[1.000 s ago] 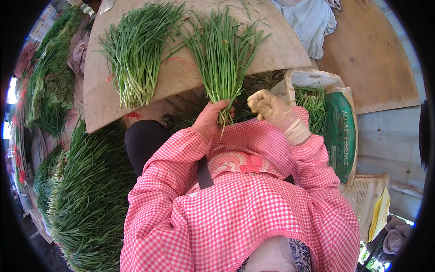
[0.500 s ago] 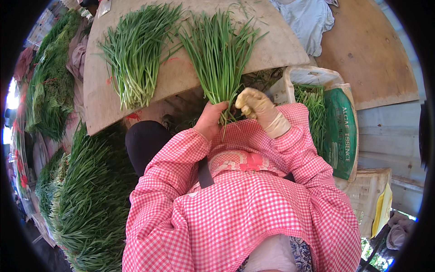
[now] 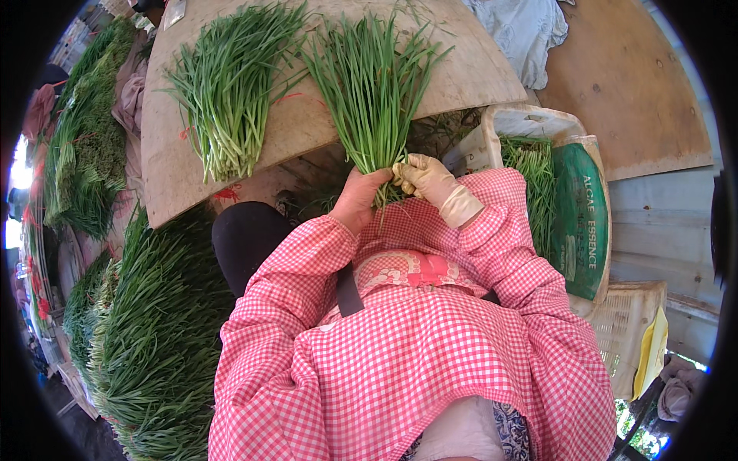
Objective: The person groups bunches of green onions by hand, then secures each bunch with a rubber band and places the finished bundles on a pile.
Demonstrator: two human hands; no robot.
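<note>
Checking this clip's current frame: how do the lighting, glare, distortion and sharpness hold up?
Head view: black fisheye rim all round, and the outer edge of the brown board at right bows; head view: washed-out glare at the far left; head view: soft, fairly even light on the held green bunch; head view: gloved right hand reasonably sharp.

I count 1 bare hand [image 3: 358,203], 1 gloved hand [image 3: 426,178], 1 held bunch [image 3: 377,100], 1 neighbouring bunch [image 3: 237,92], 1 green sack [image 3: 580,219]
</note>
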